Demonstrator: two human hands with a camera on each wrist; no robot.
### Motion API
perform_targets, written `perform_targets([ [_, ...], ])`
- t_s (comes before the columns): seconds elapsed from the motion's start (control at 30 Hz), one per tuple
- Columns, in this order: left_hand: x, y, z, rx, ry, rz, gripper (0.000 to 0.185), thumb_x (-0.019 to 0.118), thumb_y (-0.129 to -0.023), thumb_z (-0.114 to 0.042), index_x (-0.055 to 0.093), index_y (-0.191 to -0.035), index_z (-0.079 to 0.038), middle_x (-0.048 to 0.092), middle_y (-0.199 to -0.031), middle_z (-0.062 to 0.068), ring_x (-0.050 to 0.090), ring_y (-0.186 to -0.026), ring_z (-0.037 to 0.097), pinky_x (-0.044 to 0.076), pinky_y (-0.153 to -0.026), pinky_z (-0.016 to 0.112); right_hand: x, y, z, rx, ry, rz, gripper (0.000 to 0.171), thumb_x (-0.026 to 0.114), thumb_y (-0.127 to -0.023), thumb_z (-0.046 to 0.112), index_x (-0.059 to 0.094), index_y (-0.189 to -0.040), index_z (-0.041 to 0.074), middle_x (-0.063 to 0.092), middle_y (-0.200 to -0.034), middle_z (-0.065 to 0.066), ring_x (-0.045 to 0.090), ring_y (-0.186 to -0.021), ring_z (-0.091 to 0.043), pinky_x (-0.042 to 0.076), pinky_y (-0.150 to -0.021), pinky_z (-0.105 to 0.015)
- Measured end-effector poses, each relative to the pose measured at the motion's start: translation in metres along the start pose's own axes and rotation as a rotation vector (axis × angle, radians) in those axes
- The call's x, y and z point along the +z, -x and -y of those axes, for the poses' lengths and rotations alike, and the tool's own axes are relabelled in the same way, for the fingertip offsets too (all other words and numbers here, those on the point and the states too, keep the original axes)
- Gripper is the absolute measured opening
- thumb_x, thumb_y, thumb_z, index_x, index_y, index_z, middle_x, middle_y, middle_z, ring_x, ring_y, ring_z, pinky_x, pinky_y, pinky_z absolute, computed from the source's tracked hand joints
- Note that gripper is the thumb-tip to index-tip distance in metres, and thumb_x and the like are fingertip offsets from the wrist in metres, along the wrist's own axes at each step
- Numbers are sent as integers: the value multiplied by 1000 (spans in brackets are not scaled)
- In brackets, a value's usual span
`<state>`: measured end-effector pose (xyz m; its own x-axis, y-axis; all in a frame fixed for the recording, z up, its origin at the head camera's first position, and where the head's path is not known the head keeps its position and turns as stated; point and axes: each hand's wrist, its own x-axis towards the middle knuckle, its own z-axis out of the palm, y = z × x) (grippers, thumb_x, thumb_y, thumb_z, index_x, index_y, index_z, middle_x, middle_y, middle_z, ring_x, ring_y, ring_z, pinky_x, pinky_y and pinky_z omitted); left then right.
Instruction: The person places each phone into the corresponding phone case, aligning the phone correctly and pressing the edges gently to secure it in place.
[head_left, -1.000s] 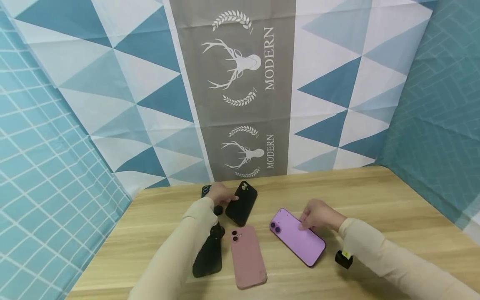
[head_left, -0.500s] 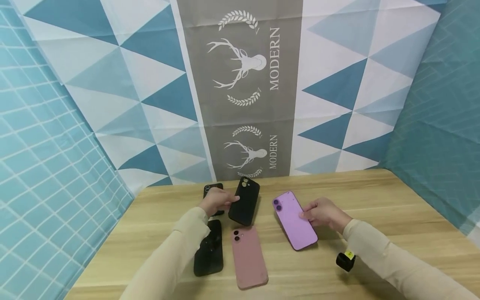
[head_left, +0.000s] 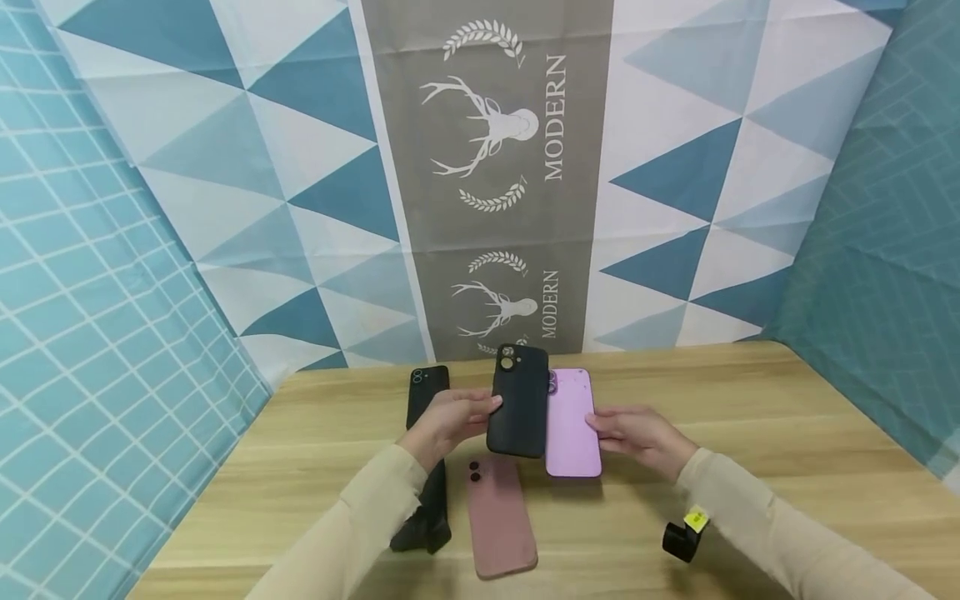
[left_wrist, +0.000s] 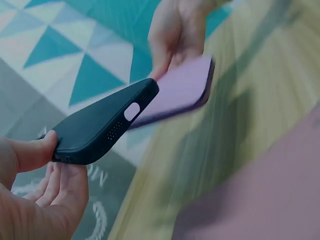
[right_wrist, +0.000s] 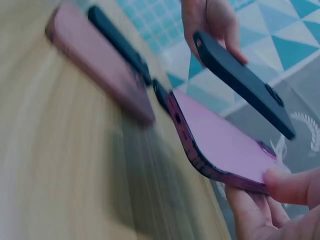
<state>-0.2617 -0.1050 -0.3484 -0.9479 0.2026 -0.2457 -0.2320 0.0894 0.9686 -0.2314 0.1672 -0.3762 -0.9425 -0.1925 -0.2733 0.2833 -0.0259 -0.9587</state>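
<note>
My left hand (head_left: 480,412) grips a black phone case (head_left: 517,402) by its left edge and holds it up above the table. In the left wrist view the black case (left_wrist: 100,125) rests between thumb and fingers (left_wrist: 31,151). My right hand (head_left: 603,433) grips a purple phone (head_left: 573,421) by its right edge, back side up, lifted beside the case. From the head view the case overlaps the phone's left edge. The right wrist view shows the purple phone (right_wrist: 220,140) a little below the black case (right_wrist: 245,80), not touching it.
A pink case (head_left: 498,517) lies on the wooden table (head_left: 750,417) near the front. A black phone (head_left: 427,390) lies at the back left, and another black one (head_left: 429,521) is half hidden by my left sleeve. A patterned cloth backdrop (head_left: 675,167) closes off the table's far side.
Both hands lifted their items off the table and brought them together at the centre. The black case moved right and up; the purple phone swung left and upright.
</note>
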Motion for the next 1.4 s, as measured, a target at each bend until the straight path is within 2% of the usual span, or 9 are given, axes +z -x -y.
perform_targets([
  [0.17, 15, 22, -5, 15, 80, 37, 41, 64, -92, -15, 57, -128, 4, 61, -129, 18, 67, -99, 14, 55, -95, 34, 18, 2, 6, -40, -104, 81, 57, 57, -95, 7, 31, -139, -20, 69, -90, 5, 66, -85, -4, 58, -85, -26],
  [0.33, 30, 44, -9, 36, 149, 74, 38, 66, -91, -12, 60, -124, 5, 72, -109, 10, 69, -88, 10, 57, -90, 31, 30, 10, 8, -79, -151, 155, 53, 47, -98, 1, 24, -141, -21, 69, -90, 7, 66, -86, -2, 56, -83, -21],
  [0.43, 35, 51, -14, 55, 149, 80, 39, 67, -90, -12, 59, -123, 6, 73, -105, 8, 70, -86, 9, 57, -89, 31, 35, 14, 12, -84, -171, 155, 53, 43, -99, 1, 21, -143, -19, 68, -92, 9, 65, -87, -1, 55, -81, -17],
  [0.67, 32, 57, -18, 52, 129, 17, 39, 68, -89, -14, 61, -123, 3, 72, -110, 10, 71, -89, 11, 57, -91, 33, 43, 20, 18, -96, -163, 123, 54, 48, -99, 7, 27, -143, -15, 68, -99, 6, 64, -90, -2, 55, -84, -19],
  [0.8, 28, 60, -14, 48, 117, -3, 41, 69, -89, -13, 59, -125, 4, 72, -107, 9, 70, -87, 10, 57, -91, 32, 47, 24, 19, -105, -119, 134, 52, 48, -100, 10, 29, -144, -13, 67, -120, -6, 64, -96, -3, 55, -90, -23],
  [0.9, 24, 62, -12, 58, 104, -20, 41, 68, -89, -13, 60, -124, 5, 71, -108, 10, 70, -87, 10, 56, -92, 34, 50, 27, 21, -116, -93, 151, 51, 45, -101, 11, 30, -144, -11, 56, -137, -15, 63, -102, -4, 53, -96, -26],
  [1.03, 21, 66, -13, 80, 78, -60, 38, 69, -88, -14, 62, -121, 4, 71, -108, 13, 71, -85, 10, 57, -91, 34, 55, 30, 25, -133, -74, 169, 50, 44, -102, 10, 29, -144, -12, 52, -140, -19, 63, -103, -5, 52, -97, -27],
  [1.23, 23, 74, -12, 185, -38, -185, 33, 74, -84, -15, 68, -110, 4, 74, -98, 18, 73, -74, 14, 60, -78, 31, 57, 31, 25, -145, -85, 191, 50, 44, -101, 7, 27, -143, -16, 68, -109, 2, 64, -94, -2, 54, -89, -21],
  [1.4, 25, 81, -9, 373, -253, -297, 23, 77, -80, -16, 73, -98, -1, 75, -87, 17, 74, -71, 19, 60, -66, 28, 58, 35, 21, -135, -123, 157, 54, 48, -100, 9, 27, -142, -16, 67, -101, 7, 64, -92, -2, 55, -87, -20],
])
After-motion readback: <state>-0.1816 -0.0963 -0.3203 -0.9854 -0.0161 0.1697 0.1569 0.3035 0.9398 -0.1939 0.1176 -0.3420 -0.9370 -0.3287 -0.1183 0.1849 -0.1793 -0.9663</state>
